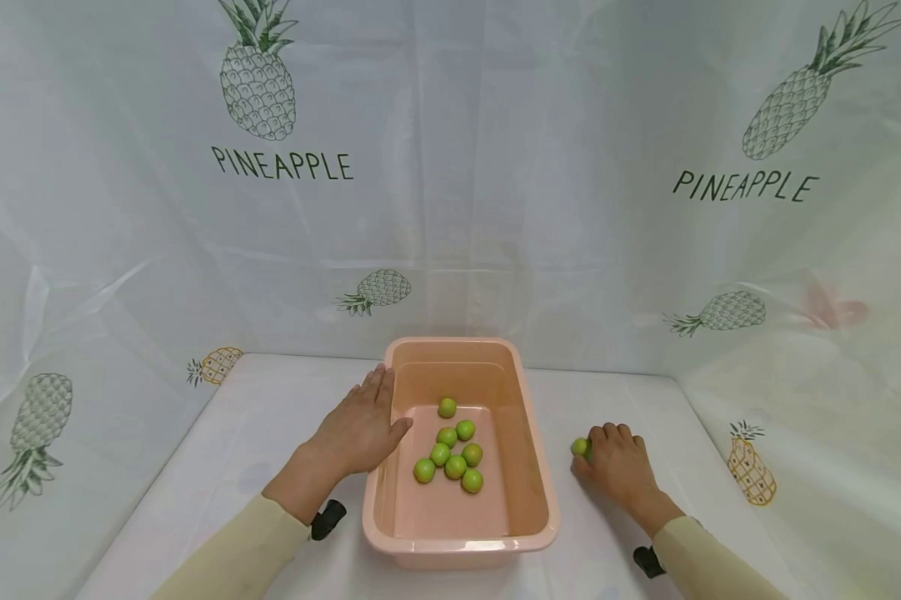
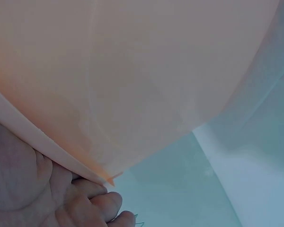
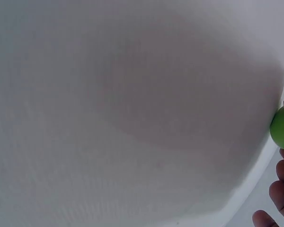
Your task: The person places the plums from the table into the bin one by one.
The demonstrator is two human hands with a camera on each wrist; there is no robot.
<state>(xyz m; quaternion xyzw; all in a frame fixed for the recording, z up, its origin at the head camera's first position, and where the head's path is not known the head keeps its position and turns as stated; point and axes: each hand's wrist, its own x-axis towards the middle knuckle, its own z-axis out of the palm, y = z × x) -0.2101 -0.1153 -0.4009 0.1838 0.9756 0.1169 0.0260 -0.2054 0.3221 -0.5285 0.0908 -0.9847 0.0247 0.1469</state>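
My left hand (image 1: 356,421) lies along the left rim of a pink plastic basin (image 1: 536,467), fingers straight and thumb reaching over the edge. In the left wrist view its palm and fingers (image 2: 97,203) press against the basin's outer side. Inside the basin, several small green limes (image 1: 455,467) are grouped on the floor, with one lime (image 1: 447,407) farther back. To the right of the basin, my right hand (image 1: 618,465) pinches another lime (image 1: 581,447) low over the table. The right wrist view catches that lime (image 3: 282,128) between thumb and fingertips.
A white cloth-covered table (image 1: 307,400) carries the basin. Behind and at both sides rises a pale curtain (image 1: 480,208) printed with pineapples. Dark wrist camera mounts (image 1: 328,519) sit beneath both forearms.
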